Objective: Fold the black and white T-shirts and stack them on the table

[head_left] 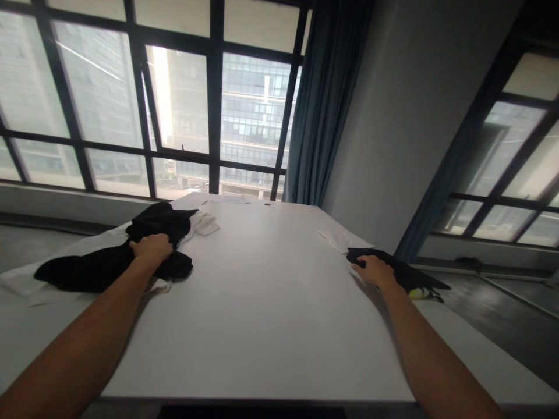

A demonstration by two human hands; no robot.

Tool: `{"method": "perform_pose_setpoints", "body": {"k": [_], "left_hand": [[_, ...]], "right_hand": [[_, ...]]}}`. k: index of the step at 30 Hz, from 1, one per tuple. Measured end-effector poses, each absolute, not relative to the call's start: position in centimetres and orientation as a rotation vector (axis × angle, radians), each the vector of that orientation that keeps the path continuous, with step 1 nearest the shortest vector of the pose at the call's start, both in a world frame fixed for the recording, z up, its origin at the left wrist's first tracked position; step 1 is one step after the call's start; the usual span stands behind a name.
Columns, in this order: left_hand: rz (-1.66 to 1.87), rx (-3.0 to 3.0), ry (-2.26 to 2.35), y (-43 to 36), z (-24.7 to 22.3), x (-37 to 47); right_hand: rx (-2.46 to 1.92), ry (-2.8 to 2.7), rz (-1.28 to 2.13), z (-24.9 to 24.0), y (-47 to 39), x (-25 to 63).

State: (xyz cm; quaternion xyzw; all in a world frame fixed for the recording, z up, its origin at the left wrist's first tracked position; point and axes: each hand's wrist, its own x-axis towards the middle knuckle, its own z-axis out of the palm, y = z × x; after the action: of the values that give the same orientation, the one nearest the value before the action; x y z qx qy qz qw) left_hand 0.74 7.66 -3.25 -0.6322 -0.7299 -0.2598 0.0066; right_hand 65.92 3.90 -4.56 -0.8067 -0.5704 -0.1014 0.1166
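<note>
My left hand (152, 249) is closed on a crumpled black garment (98, 269) at the left side of the table. White cloth (204, 223) sticks out beyond and beneath it. At the right side, my right hand (373, 270) grips the near left part of a flat, dark folded garment (410, 271); the fingertips are partly hidden. Under that garment's right end, a yellow, black and white patterned piece (423, 294) shows. A thin white sheet or cloth (343, 240) lies just behind my right hand.
Both garments lie on a white table (262, 326), whose front edge runs across the bottom. Pale flat sheets (225, 199) rest at its far end. Behind stand large windows (174, 105), a blue curtain (321, 105) and a grey pillar (393, 134).
</note>
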Motion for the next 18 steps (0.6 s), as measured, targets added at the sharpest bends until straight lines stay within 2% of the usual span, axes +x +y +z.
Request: {"method": "perform_pose_setpoints", "body": {"k": [3,7,9,12,15,17,18], "left_hand": [[-0.826,-1.776,-2.397,7.6,-2.3,2.7],[-1.070,-1.745,-2.298,7.1,-1.1,6.4],[-1.331,-1.818,-2.141,6.9,-0.8,7.9],[-1.953,-1.899,-1.872,6.7,-1.0,10.2],[-2.497,-2.064,-1.800,5.6,-1.6,13.4],[-2.502,-2.489,-1.752,4.3,-2.0,15.7],[-2.345,-2.775,-1.680,3.6,-2.2,16.8]], "right_hand": [[-2.281,-1.721,-0.293,-4.8,4.3,65.6],[-2.067,-1.825,-0.286,-4.9,5.0,64.6],[-1.913,-1.896,-0.244,-4.9,5.4,63.3],[-1.653,-2.017,-0.108,-4.9,5.6,60.5],[-1.411,-2.104,0.080,-4.9,4.7,56.5],[-1.262,-2.147,0.258,-5.1,3.6,53.5],[-1.179,-2.172,0.344,-5.3,3.1,51.9]]}}
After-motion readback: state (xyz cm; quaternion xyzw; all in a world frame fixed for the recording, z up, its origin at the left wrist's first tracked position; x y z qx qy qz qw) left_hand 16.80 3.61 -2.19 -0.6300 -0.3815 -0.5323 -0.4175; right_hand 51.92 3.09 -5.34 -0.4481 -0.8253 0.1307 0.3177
